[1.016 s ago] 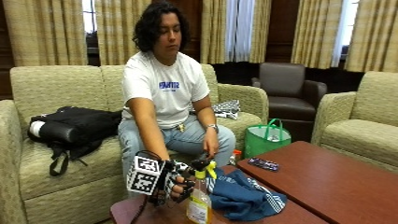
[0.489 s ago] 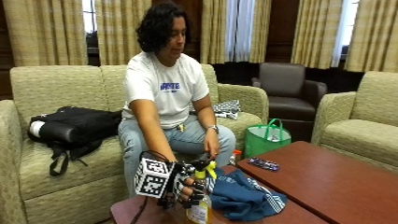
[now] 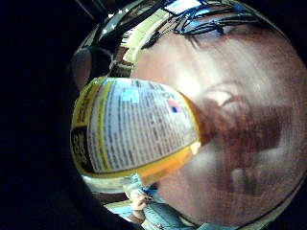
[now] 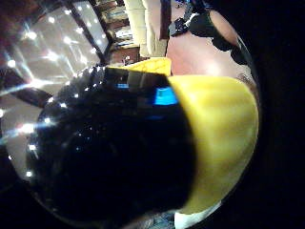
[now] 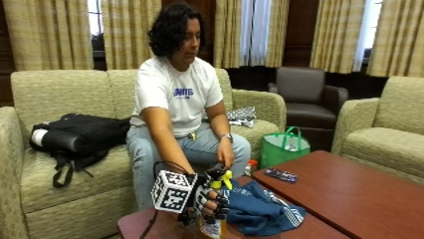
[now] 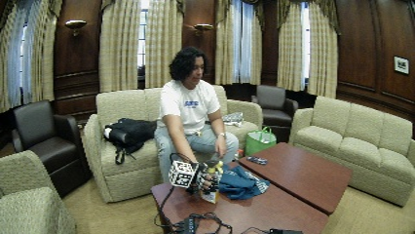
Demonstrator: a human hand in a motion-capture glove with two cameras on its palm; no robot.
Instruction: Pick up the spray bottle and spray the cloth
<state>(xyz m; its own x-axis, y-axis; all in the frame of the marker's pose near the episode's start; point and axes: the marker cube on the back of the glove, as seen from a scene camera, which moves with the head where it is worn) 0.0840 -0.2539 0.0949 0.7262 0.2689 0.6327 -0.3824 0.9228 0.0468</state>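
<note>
**Gloved right hand holding spray bottle upright beside cloth**

The person sits on a beige sofa behind a reddish-brown wooden table. The gloved right hand is positioned over the near corner of the table, with its fingers curled round the spray bottle.

Bottle orientation: the long axis stands close to vertical. The yellow and black spray head is at the top, above the hand. The labelled body extends below the fingers toward the table surface. Whether the base touches the table cannot be determined from the outside view. In the wide outside view the bottle also reads as upright, with the yellow head above the hand.

Cloth position: the blue cloth lies crumpled on the table, just beside the bottle, on the side away from the hand's marker. In the wide outside view the cloth sits between the bottle and the gap separating the two table sections.

Palm views: the little finger side view shows the bottle's printed label and amber liquid close to the palm, with the table behind it. The thumb side view is largely filled by the black and yellow spray head.

Other items: a black bag lies on the sofa. A green bag stands on the floor beyond the table. A small dark object rests on the far table section.
</note>
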